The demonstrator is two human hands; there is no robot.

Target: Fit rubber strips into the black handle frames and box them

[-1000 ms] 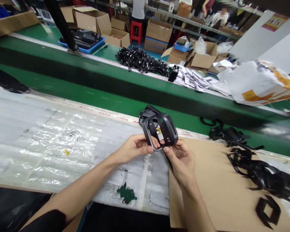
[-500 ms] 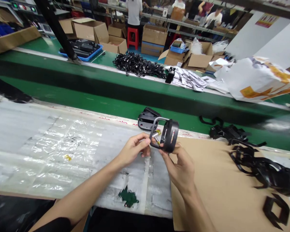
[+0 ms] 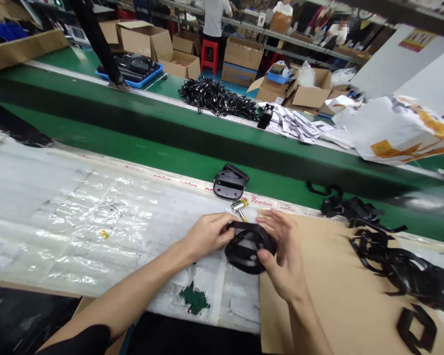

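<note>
Between my hands is a black rounded plastic housing (image 3: 245, 250) with a strap-like frame along its upper edge. My left hand (image 3: 209, 235) pinches the frame's left end. On the right side, my right hand (image 3: 283, 251) holds the housing, thumb on its front and fingers spread behind it. Just beyond lies a small silver cylindrical part with yellow tape (image 3: 239, 204). Farther back, a dark slotted plastic shell (image 3: 229, 182) rests at the edge of the wrapped work surface (image 3: 140, 207).
Several black plastic frames and housings (image 3: 403, 266) lie on and around a cardboard sheet (image 3: 321, 281) at right. Behind the green conveyor belt (image 3: 133, 140) are a heap of black cords (image 3: 216, 98), white papers (image 3: 290, 123) and a white wrapped package (image 3: 395, 128). People work in the background.
The black housing has turned from upright on its side to facing me and come lower. My right hand's fingers have moved up behind it. The silver part shows more fully now.
</note>
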